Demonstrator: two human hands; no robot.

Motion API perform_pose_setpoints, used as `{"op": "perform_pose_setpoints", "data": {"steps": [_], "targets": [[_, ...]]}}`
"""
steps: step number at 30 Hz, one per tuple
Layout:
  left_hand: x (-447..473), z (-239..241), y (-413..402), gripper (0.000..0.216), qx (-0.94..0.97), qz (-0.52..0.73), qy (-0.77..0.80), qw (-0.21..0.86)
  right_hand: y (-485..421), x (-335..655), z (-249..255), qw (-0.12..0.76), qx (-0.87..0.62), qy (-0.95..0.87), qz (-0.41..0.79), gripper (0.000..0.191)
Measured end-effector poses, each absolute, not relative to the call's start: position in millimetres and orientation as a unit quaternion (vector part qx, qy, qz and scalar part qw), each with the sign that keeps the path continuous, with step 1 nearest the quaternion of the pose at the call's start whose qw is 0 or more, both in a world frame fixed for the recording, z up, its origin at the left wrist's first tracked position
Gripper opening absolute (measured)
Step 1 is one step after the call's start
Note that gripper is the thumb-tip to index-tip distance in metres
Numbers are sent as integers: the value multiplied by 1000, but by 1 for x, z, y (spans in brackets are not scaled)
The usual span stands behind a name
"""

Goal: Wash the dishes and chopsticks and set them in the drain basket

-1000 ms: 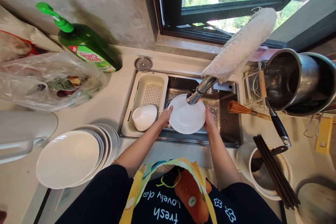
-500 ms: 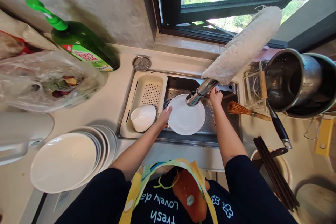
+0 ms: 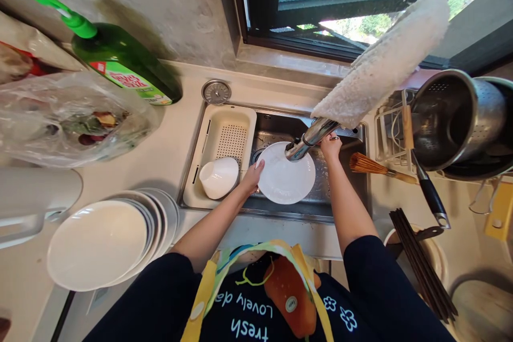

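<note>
Over the sink basin, my left hand grips the left rim of a white plate, thumb on its upper face. The plate lies under the chrome faucet spout. A white cloth is wrapped round the upper part of the faucet. My right hand is closed just right of the spout, below the cloth; what its curled fingers hold is hidden. A white bowl lies tilted in the cream drain basket at the sink's left.
Several stacked plates stand on the left counter. Behind them are a clear plastic bag and a green soap bottle. A sink strainer sits behind the basket. At right are a brush, pots and dark chopsticks.
The view has shifted slightly. Both hands and the plate keep nearly the same place beside the faucet.
</note>
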State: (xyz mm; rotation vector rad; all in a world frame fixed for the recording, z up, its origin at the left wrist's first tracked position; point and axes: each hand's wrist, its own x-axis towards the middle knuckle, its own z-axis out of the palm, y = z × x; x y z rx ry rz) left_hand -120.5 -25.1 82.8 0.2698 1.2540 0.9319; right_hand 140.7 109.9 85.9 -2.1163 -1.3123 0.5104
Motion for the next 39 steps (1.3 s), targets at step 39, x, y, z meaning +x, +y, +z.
{"op": "perform_pose_setpoints", "data": {"steps": [39], "targets": [[-120, 82, -24, 46, 98, 418, 565, 705, 110, 127, 92, 336, -803, -447, 205, 36]]}}
